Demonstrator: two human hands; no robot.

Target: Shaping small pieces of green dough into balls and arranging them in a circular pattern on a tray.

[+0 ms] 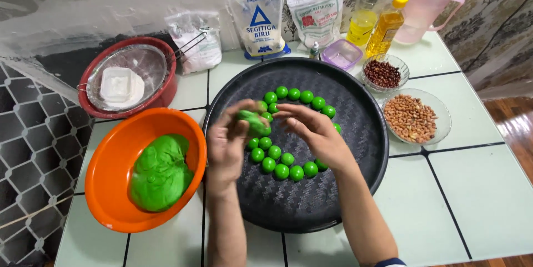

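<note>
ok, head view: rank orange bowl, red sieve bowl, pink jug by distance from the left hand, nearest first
1. orange bowl, just to the left of the left hand, with green dough in it.
2. red sieve bowl, up and left, at the back of the table.
3. pink jug, far corner at upper right, beyond the black tray.

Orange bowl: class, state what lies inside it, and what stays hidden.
Inside the orange bowl lies one lump of green dough. The dough covers the bowl's base beneath it.
</note>
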